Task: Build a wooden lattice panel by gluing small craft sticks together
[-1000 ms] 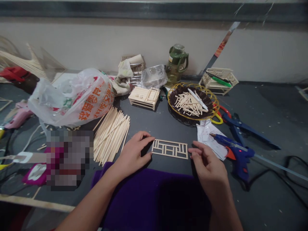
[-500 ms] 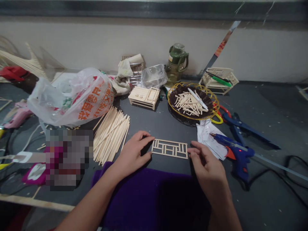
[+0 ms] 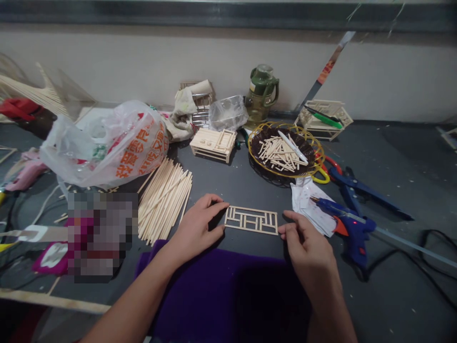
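Observation:
A small flat lattice panel (image 3: 252, 220) made of thin wooden sticks lies on the dark table between my hands. My left hand (image 3: 195, 229) rests at the panel's left end, thumb and forefinger touching its corners, fingers apart. At the right end is my right hand (image 3: 307, 247), fingers curled, fingertips against the panel's lower right corner. A purple cloth (image 3: 221, 295) covers my lap below the panel.
A pile of long wooden sticks (image 3: 166, 197) lies left of my hand. A yellow-rimmed basket (image 3: 285, 152) of short sticks stands behind the panel. A blue glue gun (image 3: 348, 226), blue cutters (image 3: 364, 190), white paper (image 3: 309, 202), a stick model (image 3: 214, 143), a plastic bag (image 3: 110, 145) and a green jug (image 3: 263, 93) surround them.
My right hand has slid slightly down and toward me along the panel's right end. The left hand and panel have stayed in place.

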The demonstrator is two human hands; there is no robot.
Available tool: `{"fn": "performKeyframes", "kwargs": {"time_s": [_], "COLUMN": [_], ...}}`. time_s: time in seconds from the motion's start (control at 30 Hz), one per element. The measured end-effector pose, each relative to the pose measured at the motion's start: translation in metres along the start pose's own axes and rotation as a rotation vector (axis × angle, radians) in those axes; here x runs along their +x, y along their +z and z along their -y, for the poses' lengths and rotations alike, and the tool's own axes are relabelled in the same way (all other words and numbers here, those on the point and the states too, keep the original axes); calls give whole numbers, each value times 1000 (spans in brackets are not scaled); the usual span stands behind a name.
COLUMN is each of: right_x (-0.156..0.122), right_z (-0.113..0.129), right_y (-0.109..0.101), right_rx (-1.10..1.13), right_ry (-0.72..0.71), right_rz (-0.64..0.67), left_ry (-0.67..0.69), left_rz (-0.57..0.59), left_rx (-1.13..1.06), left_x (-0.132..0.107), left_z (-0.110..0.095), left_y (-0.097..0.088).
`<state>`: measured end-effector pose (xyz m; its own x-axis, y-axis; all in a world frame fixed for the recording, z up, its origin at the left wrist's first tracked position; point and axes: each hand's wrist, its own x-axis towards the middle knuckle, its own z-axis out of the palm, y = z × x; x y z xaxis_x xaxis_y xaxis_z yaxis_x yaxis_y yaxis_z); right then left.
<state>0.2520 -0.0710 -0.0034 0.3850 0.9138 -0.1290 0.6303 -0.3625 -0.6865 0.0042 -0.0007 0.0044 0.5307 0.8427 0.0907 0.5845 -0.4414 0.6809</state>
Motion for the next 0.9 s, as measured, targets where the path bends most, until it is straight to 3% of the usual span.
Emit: {"fn": "performKeyframes", "kwargs": {"time_s": [0.1,0.23,0.5,0.73,0.9], "right_x": [1,5,7,9,13], "right_z": [1,3,7,17,30], "right_y": [0,1,11,27,34], "right_rx": [-62,-76,-163,-291,-339], "right_ry": [-13,-199,-555,-715,-729], "right_rz": [-44,-112,48,80,119], "left_ry": [-4,-8,7,30,82], "left_rz": [-4,-7,-16,-43,-74], "left_rx": [0,-6,1,7,34], "left_x": [0,0,-1,-4,-5], "left_z": [0,0,2,4,8], "left_y": [0,0,1,3,5]}}
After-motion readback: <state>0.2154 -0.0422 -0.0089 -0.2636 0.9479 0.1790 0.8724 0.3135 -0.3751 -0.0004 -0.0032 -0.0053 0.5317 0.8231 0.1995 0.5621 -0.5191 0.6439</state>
